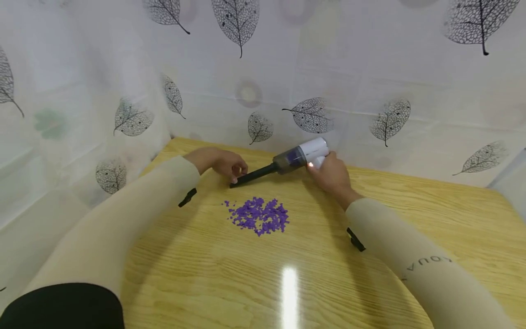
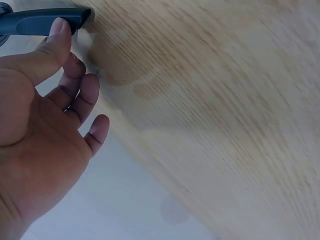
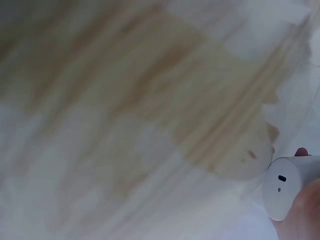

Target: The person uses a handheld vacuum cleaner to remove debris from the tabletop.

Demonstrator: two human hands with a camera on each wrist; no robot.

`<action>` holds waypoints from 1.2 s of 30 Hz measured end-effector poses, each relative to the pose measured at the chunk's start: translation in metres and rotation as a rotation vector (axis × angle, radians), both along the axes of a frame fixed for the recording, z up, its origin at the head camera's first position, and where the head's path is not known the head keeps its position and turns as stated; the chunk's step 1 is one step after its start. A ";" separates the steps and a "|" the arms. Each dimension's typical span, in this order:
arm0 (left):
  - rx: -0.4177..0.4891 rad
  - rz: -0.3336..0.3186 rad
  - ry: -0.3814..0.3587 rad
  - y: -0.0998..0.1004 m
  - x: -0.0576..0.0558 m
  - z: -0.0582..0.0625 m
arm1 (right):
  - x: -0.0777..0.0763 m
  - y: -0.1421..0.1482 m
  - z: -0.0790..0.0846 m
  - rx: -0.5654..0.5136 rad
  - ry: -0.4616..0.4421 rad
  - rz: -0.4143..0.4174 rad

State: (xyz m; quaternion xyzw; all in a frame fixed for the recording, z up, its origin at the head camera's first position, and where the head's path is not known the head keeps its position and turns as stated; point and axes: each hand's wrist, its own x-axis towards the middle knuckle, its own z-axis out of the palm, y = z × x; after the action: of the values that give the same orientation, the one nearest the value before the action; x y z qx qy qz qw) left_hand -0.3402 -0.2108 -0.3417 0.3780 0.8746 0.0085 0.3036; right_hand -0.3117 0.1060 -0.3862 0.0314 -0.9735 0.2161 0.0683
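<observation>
A handheld vacuum cleaner point(image 1: 289, 159), with a white body, a see-through dark dust cup and a long black nozzle point(image 1: 256, 174), is held tilted low over the far part of the table. My right hand point(image 1: 332, 176) grips its white handle; a small light glows beside the fingers. In the right wrist view the handle's round white end point(image 3: 282, 189) shows by the palm. My left hand point(image 1: 228, 165) pinches the nozzle near its tip, thumb on the black plastic point(image 2: 45, 21) in the left wrist view. Purple confetti point(image 1: 260, 215) lies on the table nearer to me.
The wood-grain table point(image 1: 213, 278) meets a leaf-printed sheet point(image 1: 349, 73) close behind the vacuum cleaner, and the sheet also runs along the left side. A dark rounded object point(image 1: 63, 306) shows at the lower left.
</observation>
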 end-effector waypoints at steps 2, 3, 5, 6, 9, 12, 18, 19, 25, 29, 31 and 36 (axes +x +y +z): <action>0.017 0.019 -0.023 -0.002 0.001 0.000 | 0.000 -0.001 0.000 -0.004 -0.008 0.006; 0.029 0.026 -0.036 -0.002 0.002 0.000 | 0.000 -0.001 0.000 -0.004 -0.010 0.013; 0.053 0.035 -0.066 0.001 0.005 -0.001 | 0.000 0.003 0.001 -0.002 -0.010 0.029; 0.067 0.033 -0.079 0.003 0.006 -0.001 | 0.000 0.006 0.000 -0.002 -0.008 0.031; 0.102 0.004 -0.087 0.011 0.011 -0.004 | 0.000 0.016 0.000 0.006 0.003 0.032; 0.116 -0.015 -0.074 0.018 0.014 -0.006 | 0.000 0.025 -0.002 0.003 0.011 0.029; 0.147 0.006 -0.105 0.019 0.021 -0.008 | -0.001 0.027 -0.003 0.023 0.026 0.058; 0.155 -0.003 -0.109 0.018 0.022 -0.009 | -0.001 0.027 -0.003 0.032 0.030 0.063; 0.174 -0.046 -0.099 0.015 0.032 -0.010 | -0.003 0.024 -0.003 0.059 0.047 0.091; 0.149 -0.045 -0.099 0.012 0.036 -0.008 | -0.004 0.021 -0.007 0.062 0.034 0.108; 0.141 -0.044 -0.101 0.010 0.038 -0.007 | -0.003 0.019 -0.008 0.061 0.034 0.109; 0.138 -0.036 -0.117 0.004 0.039 -0.006 | 0.000 0.009 -0.007 0.042 0.045 0.115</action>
State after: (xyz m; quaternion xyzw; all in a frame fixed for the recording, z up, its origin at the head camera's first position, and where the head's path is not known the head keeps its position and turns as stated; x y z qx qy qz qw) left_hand -0.3013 -0.2070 -0.3480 0.4123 0.8459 0.0853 0.3273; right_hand -0.3112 0.1153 -0.3930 0.0936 -0.9726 0.1985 0.0768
